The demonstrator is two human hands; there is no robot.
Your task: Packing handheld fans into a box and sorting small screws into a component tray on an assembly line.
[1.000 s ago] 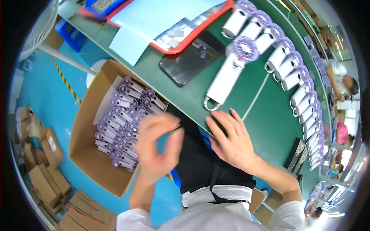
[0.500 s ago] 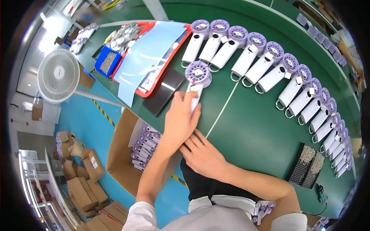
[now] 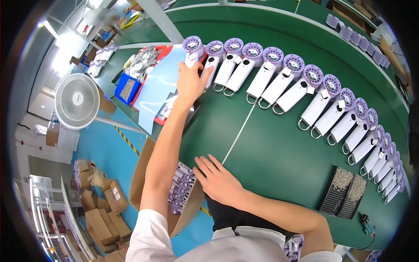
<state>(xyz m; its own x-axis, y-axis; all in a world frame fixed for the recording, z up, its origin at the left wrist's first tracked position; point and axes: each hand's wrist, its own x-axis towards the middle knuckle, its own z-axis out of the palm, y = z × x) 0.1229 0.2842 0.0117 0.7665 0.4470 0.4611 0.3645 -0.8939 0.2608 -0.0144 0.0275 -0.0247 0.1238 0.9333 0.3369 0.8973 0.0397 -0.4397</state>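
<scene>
The white handheld fan with a purple head [image 3: 192, 50] lay at the left end of a long curved row of like fans [image 3: 305, 89] on the green table [image 3: 270, 153], its head pointing away from the person and its body just beside the next fan in the row. The left hand [image 3: 190, 83] was stretched far out over it, fingers curled around the fan's white body just below the head. The right hand [image 3: 218, 181] rested flat on the near table edge, fingers spread and holding nothing. Below that hand stood an open cardboard box [image 3: 146, 174] with purple and white parts in it. Left of the held fan lay a pale blue sheet [image 3: 159, 85] over a red tray [image 3: 152, 52], beside a small blue bin [image 3: 126, 89]. A white floor fan [image 3: 77, 101] stood off the table to the left, and two mesh trays [image 3: 345, 196] sat near the right table edge.
</scene>
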